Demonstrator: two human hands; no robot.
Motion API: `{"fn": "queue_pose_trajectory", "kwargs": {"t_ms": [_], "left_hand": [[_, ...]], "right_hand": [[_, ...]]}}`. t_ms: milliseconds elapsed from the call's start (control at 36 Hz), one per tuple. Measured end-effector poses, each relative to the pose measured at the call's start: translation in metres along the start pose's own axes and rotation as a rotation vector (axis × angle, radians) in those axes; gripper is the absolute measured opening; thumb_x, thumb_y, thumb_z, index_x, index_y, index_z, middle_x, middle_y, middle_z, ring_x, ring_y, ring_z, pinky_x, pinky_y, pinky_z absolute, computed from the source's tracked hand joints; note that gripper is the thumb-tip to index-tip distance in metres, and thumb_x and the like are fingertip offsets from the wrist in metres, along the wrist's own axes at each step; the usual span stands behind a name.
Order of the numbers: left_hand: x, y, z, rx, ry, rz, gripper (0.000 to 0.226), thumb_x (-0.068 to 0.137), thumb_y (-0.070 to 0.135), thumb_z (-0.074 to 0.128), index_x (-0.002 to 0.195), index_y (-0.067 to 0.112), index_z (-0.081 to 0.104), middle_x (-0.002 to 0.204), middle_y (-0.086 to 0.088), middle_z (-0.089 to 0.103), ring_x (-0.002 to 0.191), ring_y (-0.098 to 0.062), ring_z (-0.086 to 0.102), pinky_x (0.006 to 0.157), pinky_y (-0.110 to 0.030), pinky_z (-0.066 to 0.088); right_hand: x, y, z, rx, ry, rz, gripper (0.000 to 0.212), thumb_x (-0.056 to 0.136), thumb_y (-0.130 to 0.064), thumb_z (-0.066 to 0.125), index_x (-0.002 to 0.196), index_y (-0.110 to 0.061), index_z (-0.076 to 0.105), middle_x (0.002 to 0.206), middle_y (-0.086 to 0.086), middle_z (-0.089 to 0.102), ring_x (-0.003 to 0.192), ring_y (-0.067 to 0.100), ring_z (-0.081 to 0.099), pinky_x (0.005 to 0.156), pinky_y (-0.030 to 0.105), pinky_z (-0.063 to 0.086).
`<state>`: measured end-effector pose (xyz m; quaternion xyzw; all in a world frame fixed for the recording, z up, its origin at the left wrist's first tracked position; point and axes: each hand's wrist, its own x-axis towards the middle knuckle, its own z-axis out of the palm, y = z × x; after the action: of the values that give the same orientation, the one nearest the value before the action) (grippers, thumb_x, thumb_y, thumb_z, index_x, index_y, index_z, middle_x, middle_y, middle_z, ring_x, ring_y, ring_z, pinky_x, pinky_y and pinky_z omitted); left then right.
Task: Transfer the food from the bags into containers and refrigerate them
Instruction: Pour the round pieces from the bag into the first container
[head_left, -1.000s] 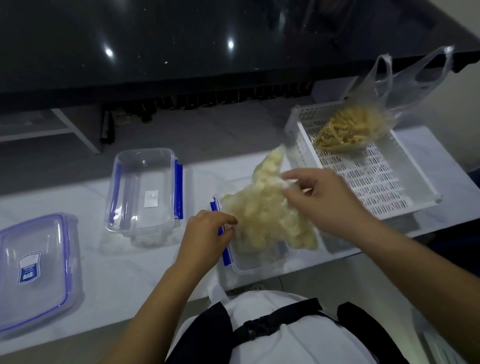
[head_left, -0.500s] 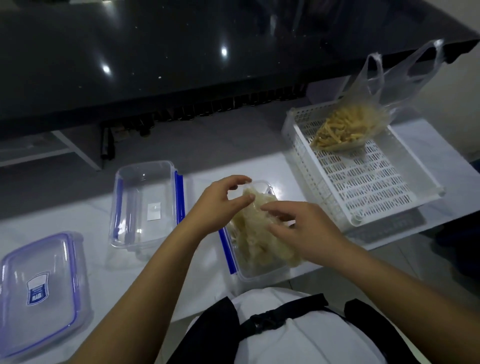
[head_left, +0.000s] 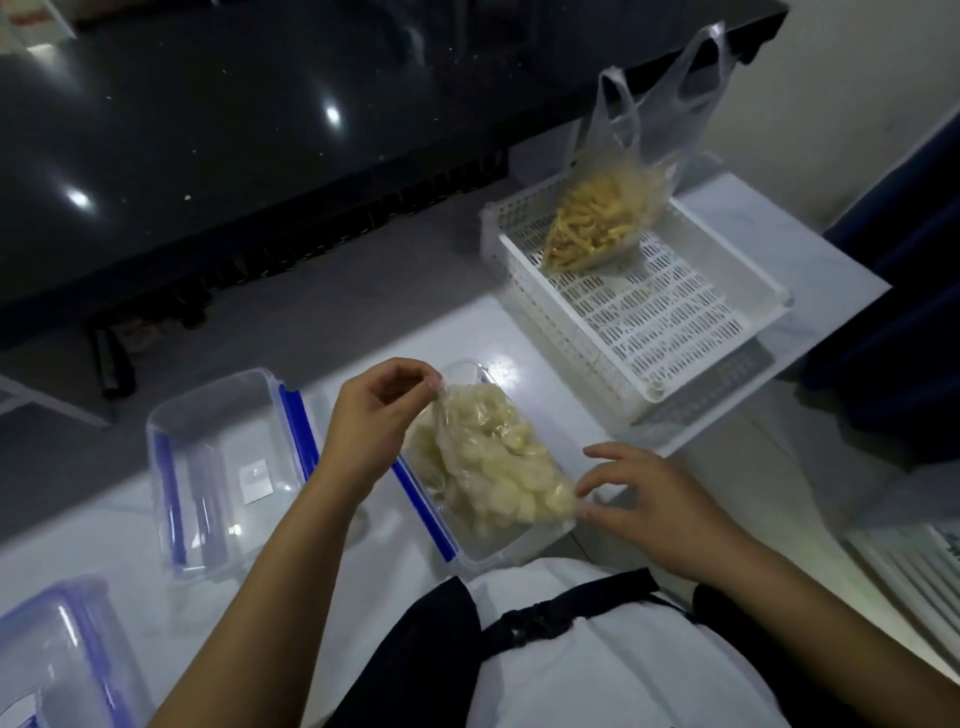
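Dim indoor light, ceiling-lamp glare spots on the black tabletop (head_left: 260, 130) — soft overall blur, wide-angle bending at edges

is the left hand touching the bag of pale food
Touching. In the head view the left hand pinches the top corner of the bag of pale food.

Single head cam, wide-angle, looks forward and steeply down from above the person's chest. Close range: forearms enter from the bottom edge, white counter (head_left: 519, 332) runs lower left to right, dark glossy table (head_left: 311, 130) fills the upper half. No second view.
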<state>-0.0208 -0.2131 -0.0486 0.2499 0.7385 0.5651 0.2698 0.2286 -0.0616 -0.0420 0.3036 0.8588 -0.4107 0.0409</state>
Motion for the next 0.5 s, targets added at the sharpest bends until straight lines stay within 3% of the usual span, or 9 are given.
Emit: {"fn": "queue_pose_trajectory", "kwargs": {"t_ms": [83,139,222,361,500], "left_hand": [[0.002,0.003,0.0,-0.026,-0.029,0.002,0.019,0.093,0.014,0.07,0.087,0.031,0.077,0.092,0.004,0.076,0.091,-0.012,0.073,0.078,-0.018,0.056],[0.003,0.006,-0.002,-0.043,-0.036,0.022,0.023,0.093,0.012,0.069,0.085,0.031,0.077,0.09,0.003,0.076,0.088,-0.012,0.073,0.078,-0.019,0.055],[0.004,0.013,-0.007,-0.069,-0.013,0.072,0.027,0.093,0.01,0.068,0.084,0.035,0.077,0.089,0.003,0.077,0.087,-0.014,0.074,0.079,-0.022,0.057],[0.003,0.025,-0.02,-0.124,0.006,0.139,0.02,0.092,0.009,0.069,0.09,0.028,0.077,0.09,-0.003,0.077,0.088,-0.021,0.074,0.078,-0.024,0.058],[0.0,0.032,-0.027,-0.163,0.012,0.15,0.014,0.095,0.01,0.067,0.094,0.021,0.076,0.085,0.0,0.076,0.083,-0.019,0.073,0.078,-0.026,0.058]], "right_hand": [[-0.001,-0.006,0.001,0.0,0.071,-0.008,0.008,0.088,-0.022,0.075,0.084,-0.028,0.078,0.13,-0.018,0.055,0.127,0.003,0.047,0.099,0.019,0.031],[-0.005,-0.012,0.0,0.039,0.099,-0.038,0.012,0.09,-0.021,0.073,0.083,-0.029,0.077,0.13,-0.019,0.057,0.127,0.0,0.049,0.101,0.016,0.033],[-0.013,-0.022,-0.007,0.21,0.217,-0.058,0.015,0.088,-0.017,0.074,0.08,-0.029,0.077,0.128,-0.02,0.062,0.118,-0.01,0.053,0.092,0.003,0.035],[-0.021,-0.037,-0.02,0.267,0.397,-0.192,0.018,0.084,-0.008,0.077,0.08,-0.025,0.079,0.123,-0.012,0.066,0.115,-0.001,0.059,0.096,0.008,0.038],[-0.018,-0.047,-0.025,0.359,0.442,-0.248,0.018,0.084,-0.006,0.075,0.085,-0.024,0.077,0.118,-0.006,0.067,0.111,0.004,0.063,0.091,0.012,0.046]]}}
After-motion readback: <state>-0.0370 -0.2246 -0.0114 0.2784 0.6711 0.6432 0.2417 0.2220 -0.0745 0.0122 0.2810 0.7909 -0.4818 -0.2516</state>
